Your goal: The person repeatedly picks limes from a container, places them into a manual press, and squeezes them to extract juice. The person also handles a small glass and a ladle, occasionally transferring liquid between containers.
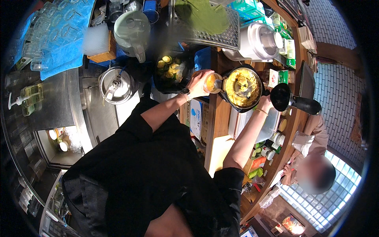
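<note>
My left hand (198, 84), with a watch on its wrist, is closed around a clear cup (210, 83) holding orange-yellow contents. The cup stands beside a short metal piece at the left edge of a round black container (242, 106). Yellow pulp (246, 75) lines that container, with a shiny, see-through part in its middle. At the container's lower right side my right hand (265, 103) is closed on its edge; the fingers are partly hidden. Just right of this hand is a black cup-shaped thing (279, 97) with a thick black handle (308, 105).
Left of the cup, a black bin (158, 85) holds yellow-green fruit pieces. A silver-white round machine (256, 41) and a perforated metal tray (235, 29) stand beyond. Glasses rest on blue cloth (63, 51) at far left. Across the wooden counter (272, 179) is another person (316, 134).
</note>
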